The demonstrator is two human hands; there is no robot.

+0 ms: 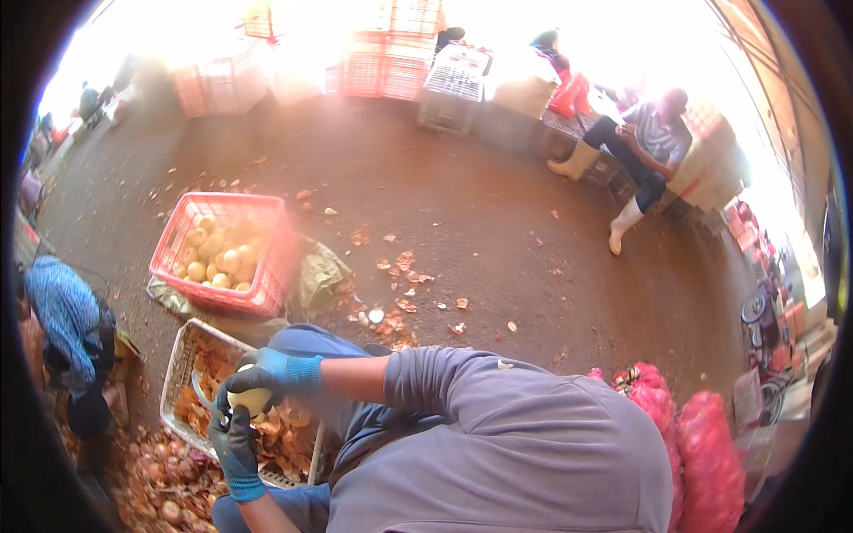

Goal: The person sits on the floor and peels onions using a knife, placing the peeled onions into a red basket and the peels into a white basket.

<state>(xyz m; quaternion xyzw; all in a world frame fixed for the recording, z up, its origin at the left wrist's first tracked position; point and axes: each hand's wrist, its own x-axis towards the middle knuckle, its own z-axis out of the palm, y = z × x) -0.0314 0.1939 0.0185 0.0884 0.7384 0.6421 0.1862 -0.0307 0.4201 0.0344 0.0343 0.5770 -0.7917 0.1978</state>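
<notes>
My right hand (270, 373), in a blue and dark coated work glove, curls over a pale peeled onion (251, 400). From below, my left hand (233, 436) in a matching glove grips the same onion with thumb and fingers. A thin curved, blade-like strip (200, 390) juts out beside the left fingers; its handle is hidden, and I cannot tell which hand bears it. Directly under both hands stands a whitish plastic crate (168, 393) holding dry brown onion skins (286, 433). My knees flank the crate.
Peeled onions (223, 260) fill much of a pink crate (266, 310) beyond. Unpeeled onions (163, 466) lie at lower left. A bent-over person (63, 313) is at left; another person (656, 133) sits at upper right. Red mesh sacks (710, 460) stand behind me. Skins (403, 263) litter the floor.
</notes>
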